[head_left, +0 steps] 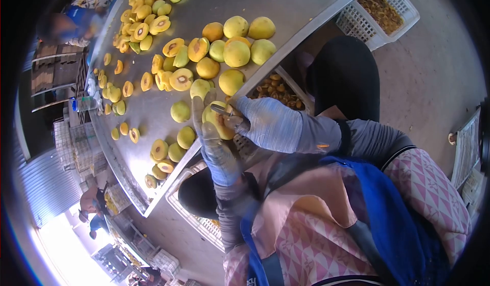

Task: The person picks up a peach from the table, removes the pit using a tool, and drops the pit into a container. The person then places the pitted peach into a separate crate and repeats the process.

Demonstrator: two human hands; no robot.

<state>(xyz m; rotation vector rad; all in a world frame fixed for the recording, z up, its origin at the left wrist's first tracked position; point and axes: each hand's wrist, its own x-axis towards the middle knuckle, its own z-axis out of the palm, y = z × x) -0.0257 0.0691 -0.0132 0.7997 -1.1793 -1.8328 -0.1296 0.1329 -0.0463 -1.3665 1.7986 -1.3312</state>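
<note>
My gloved left hand (211, 133) holds a yellow-green fruit (218, 121) at the metal table's edge, its fingers stretched along the far side of the fruit. My right hand (258, 122), in a grey-blue glove, is closed around a small metal tool (221, 110) whose tip lies against that fruit. Beyond the hands, whole yellow fruits (236, 54) sit in a group on the table (214, 3). Halved fruits (181, 79) with brown pits showing lie to the left of them. More whole and halved fruits (159, 150) rest near the table's lower corner.
A white crate (352, 20) of brown pieces stands at the upper right. Below the table edge is another container of pits (278, 89). A white basket (196, 212) is by my knee. A person (76, 23) is across the table; others (94, 209) are at lower left.
</note>
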